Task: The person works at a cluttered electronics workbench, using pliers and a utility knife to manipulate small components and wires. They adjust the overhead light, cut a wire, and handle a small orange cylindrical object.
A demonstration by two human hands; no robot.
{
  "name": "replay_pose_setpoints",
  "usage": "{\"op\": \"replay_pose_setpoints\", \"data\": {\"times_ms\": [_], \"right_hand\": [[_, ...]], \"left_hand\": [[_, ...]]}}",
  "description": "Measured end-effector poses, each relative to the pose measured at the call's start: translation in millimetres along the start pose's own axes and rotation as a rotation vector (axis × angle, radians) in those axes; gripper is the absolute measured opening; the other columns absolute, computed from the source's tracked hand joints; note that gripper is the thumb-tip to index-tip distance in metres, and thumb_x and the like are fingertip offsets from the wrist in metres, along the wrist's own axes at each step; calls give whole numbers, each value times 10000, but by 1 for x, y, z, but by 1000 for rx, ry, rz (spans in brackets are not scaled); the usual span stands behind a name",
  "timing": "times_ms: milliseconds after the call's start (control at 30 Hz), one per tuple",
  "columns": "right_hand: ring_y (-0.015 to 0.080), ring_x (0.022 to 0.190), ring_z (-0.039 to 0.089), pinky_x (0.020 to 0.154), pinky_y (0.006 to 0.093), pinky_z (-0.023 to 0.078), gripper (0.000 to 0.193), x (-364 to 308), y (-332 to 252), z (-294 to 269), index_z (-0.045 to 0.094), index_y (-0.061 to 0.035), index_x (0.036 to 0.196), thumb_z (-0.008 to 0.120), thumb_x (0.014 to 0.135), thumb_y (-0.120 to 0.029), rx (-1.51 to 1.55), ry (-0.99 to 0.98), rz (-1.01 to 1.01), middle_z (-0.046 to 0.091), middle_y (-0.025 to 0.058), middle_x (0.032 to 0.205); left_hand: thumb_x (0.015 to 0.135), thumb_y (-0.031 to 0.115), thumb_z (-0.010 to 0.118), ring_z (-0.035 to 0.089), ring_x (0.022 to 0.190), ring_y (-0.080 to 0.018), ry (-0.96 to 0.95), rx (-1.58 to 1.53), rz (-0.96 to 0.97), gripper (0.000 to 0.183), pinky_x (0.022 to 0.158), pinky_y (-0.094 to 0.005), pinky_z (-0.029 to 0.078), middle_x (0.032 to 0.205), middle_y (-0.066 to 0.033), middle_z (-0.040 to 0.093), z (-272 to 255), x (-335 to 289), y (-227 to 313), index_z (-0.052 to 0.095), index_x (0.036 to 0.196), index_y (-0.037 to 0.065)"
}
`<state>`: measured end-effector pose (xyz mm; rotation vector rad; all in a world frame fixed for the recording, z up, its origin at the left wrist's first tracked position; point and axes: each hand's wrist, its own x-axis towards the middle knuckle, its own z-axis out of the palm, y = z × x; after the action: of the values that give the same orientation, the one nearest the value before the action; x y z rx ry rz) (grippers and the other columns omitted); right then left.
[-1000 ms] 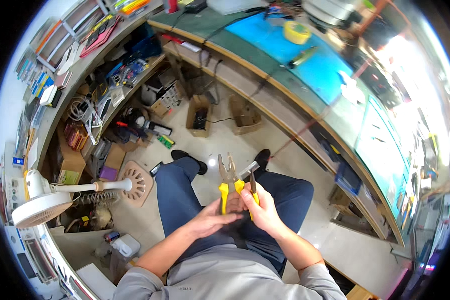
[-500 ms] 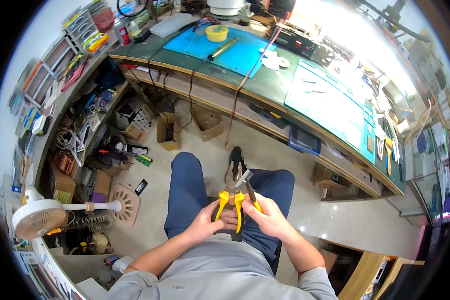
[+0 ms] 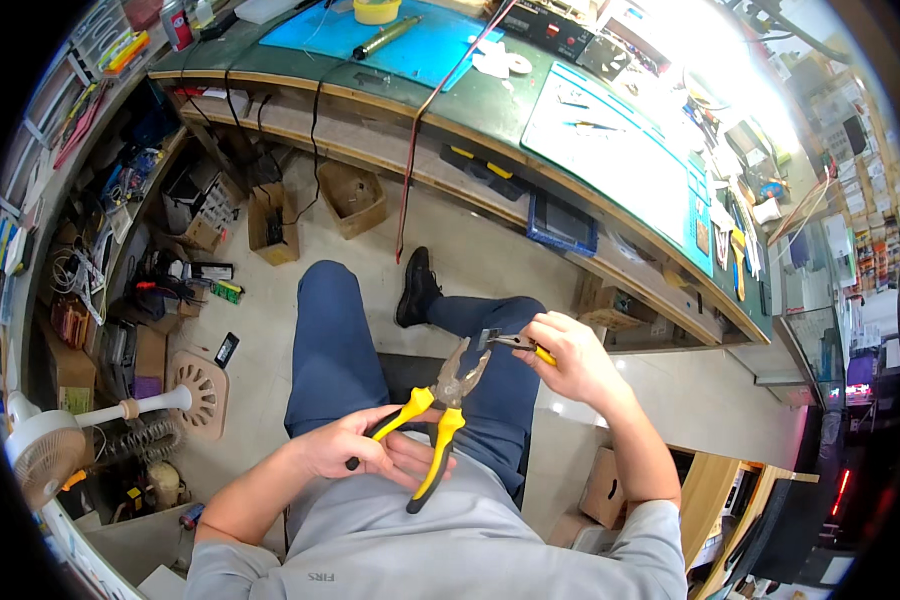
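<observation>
Left hand (image 3: 348, 447) has fingers clamped on larger pliers (image 3: 451, 390); right hand (image 3: 572, 358), now farther off, on smaller pliers (image 3: 518, 342).

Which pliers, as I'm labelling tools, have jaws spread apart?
The larger pliers, in the left hand, whose jaws form a V; the smaller pliers, in the right hand, have a metal piece at their tips.

The workbench (image 3: 507, 115) carries a blue mat (image 3: 415, 63). A yellow tub (image 3: 376, 11) and an olive cylindrical tool (image 3: 387, 37) rest on this mat. A pale mat (image 3: 610, 165) lies farther right on the same surface. A red-and-black cable (image 3: 410, 155) hangs down the front. Two open cardboard boxes (image 3: 275, 248) stand on the floor (image 3: 265, 322). A white fan (image 3: 48, 452) stands at the left; a black rectangular device (image 3: 227, 349) lies near its slotted base (image 3: 201, 396).
</observation>
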<state>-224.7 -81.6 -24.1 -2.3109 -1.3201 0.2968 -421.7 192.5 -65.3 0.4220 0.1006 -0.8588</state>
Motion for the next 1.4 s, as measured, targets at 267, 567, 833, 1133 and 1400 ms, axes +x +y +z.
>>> {"op": "replay_pose_setpoints", "data": {"times_ms": [267, 567, 833, 1133, 1400], "right_hand": [[282, 862, 588, 793, 387, 504, 244, 10, 13, 5, 650, -69, 968, 770, 759, -109, 39, -157, -281, 601, 69, 877], [265, 869, 584, 800, 384, 497, 235, 12, 14, 16, 667, -76, 966, 764, 753, -92, 138, -183, -307, 622, 53, 903], [257, 862, 587, 796, 376, 496, 218, 9, 13, 24, 677, -89, 965, 763, 766, -113, 149, -210, -290, 627, 45, 899], [250, 877, 601, 792, 373, 503, 251, 1, 16, 23, 683, -81, 952, 786, 727, -121, 129, -186, -278, 659, 41, 937], [254, 858, 597, 770, 372, 505, 248, -1, 11, 29, 677, -85, 943, 792, 727, -122, 127, -175, -269, 650, 44, 925]], "left_hand": [[776, -76, 510, 578, 1278, -451, -34, 107, -177, 841, 1063, -488, 481, 1399, -359, 524, -18, -14, 6, 253, 1570, 28], [797, -35, 540, 640, 1205, -400, -18, 152, -216, 783, 1014, -429, 518, 1287, -299, 621, -20, -27, 14, 304, 1543, -5], [867, -22, 584, 643, 1170, -441, -32, 72, -240, 729, 974, -547, 541, 1281, -357, 591, -27, -29, 17, 291, 1535, -32], [864, 21, 571, 611, 1228, -451, -51, 131, -272, 739, 1013, -529, 524, 1350, -379, 550, -25, -33, 21, 283, 1542, -37], [831, 9, 545, 652, 1176, -390, -34, 127, -280, 751, 983, -463, 554, 1318, -326, 592, -28, -36, 18, 304, 1542, -18]]}}
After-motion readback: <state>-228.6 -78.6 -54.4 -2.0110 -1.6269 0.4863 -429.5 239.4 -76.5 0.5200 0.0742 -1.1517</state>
